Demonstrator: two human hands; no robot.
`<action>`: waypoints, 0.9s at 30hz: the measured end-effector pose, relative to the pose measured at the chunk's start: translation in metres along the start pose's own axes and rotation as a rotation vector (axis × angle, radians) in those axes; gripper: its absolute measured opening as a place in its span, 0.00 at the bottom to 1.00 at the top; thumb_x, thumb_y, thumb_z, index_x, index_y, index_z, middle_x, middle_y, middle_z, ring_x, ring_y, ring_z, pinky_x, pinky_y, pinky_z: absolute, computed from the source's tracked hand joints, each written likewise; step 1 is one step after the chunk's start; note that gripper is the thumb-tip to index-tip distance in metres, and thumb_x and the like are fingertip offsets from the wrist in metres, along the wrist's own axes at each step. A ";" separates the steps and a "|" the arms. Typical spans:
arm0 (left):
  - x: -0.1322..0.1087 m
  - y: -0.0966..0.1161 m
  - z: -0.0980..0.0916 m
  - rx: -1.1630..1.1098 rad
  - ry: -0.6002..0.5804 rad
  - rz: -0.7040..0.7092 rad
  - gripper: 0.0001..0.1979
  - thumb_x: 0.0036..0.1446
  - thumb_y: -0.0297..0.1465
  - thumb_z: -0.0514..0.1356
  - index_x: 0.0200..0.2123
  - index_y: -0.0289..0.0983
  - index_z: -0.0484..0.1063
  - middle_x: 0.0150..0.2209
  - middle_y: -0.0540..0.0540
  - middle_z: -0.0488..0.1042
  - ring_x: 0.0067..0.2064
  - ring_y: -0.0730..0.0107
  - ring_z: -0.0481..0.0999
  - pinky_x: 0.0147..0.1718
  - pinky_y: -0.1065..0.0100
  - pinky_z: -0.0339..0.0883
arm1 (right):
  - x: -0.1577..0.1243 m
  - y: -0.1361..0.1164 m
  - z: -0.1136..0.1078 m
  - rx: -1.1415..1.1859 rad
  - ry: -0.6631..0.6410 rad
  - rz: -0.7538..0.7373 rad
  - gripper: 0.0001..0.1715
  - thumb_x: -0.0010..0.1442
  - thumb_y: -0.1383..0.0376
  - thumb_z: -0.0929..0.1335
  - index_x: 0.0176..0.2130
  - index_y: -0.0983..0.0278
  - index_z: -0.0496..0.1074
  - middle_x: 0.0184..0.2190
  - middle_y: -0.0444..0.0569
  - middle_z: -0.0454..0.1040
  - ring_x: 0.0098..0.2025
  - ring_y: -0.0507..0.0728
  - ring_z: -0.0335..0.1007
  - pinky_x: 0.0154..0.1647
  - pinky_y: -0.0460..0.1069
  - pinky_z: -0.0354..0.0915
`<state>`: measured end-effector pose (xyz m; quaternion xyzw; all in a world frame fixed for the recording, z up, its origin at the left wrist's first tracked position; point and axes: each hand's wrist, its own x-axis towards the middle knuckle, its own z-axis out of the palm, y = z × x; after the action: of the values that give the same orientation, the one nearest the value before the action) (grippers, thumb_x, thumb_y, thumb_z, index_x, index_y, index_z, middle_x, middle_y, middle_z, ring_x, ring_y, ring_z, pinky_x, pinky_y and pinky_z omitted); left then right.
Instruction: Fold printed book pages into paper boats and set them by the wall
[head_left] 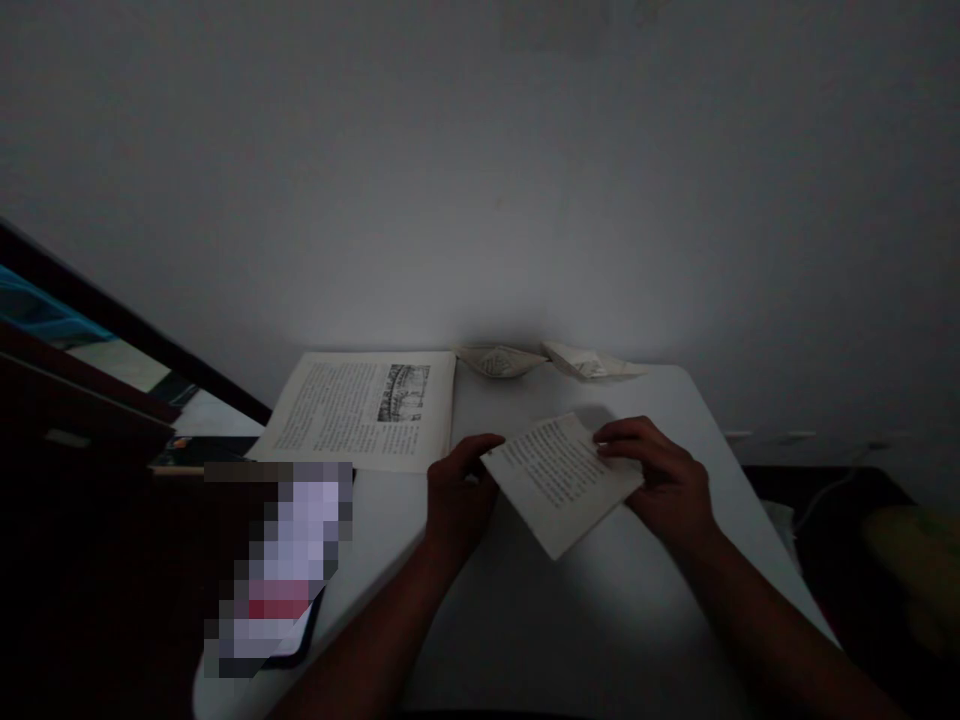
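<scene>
A person holds a square of folded paper [559,490] over a white table [697,430] pushed to a pale wall [525,200], in dim light. From where I stand, the left hand [463,490] pinches the paper's left corner between thumb and fingers, while the right hand [667,480] grips the opposite side, fingers laid over the upper face. The piece is turned like a diamond, one corner pointing toward the person; whether that corner touches the tabletop I cannot tell. Rows of printed characters, seemingly Chinese, slant across its face, too small to read from here.

At the back of the table, two folded paper boats, the left boat [501,362] and the right boat [589,362], sit nearly tip to tip by the wall, each bearing patches of similar print. To their left lies a printed page [337,410], dense with lines of small characters around a dark illustration [403,392]; no word of it can be made out. Nearer the person, along the table's left side, lies a phone [289,565], its lit screen blurred into blocks with a red band, leaving its writing and any brand unreadable.
</scene>
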<state>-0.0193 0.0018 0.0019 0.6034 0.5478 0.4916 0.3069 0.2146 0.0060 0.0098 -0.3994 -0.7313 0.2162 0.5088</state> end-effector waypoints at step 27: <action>0.000 0.001 0.005 -0.090 -0.107 -0.182 0.08 0.52 0.32 0.60 0.35 0.35 0.73 0.28 0.48 0.77 0.25 0.74 0.74 0.22 0.74 0.66 | -0.001 0.000 0.008 -0.479 -0.396 -0.230 0.23 0.49 0.67 0.70 0.46 0.59 0.69 0.49 0.52 0.69 0.52 0.63 0.62 0.50 0.60 0.58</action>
<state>-0.0142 0.0024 0.0014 0.5620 0.5606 0.4528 0.4060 0.2076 0.0057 0.0058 -0.3729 -0.8864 0.0527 0.2692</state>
